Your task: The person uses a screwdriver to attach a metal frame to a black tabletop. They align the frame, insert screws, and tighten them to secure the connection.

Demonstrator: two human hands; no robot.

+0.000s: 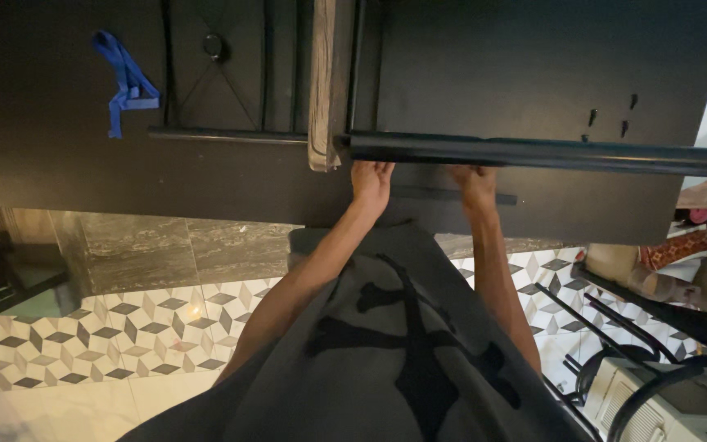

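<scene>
While I lean in over this dark panel, both my hands are up at the black metal bar that runs across it. My left hand presses up against the bar's near end, fingers stretched toward it and tucked under its edge, so I can't tell whether they curl round it or just push flat. My right hand sits just beside, a little further along the bar, fingertips hidden under the rail too; same story, grip or flat push, I can't tell.

Now the risks, as I judge them. That bar is long and reaches far off to my right, while both hands bunch near one end: if it comes loose, the far end could swing down toward the metal rack and the white appliance below. My fingers are wedged between bar and panel, so a slip could pinch them. The pale wooden strip hanging just left of my left hand looks free at its lower end and could get knocked. The tiled floor looks glossy, so footing may go under a hard push.

Labels, signs? None I can make out. Only a blue ribbon, knotted and dangling at the upper left of the panel, and a red patterned bundle off to the right.
</scene>
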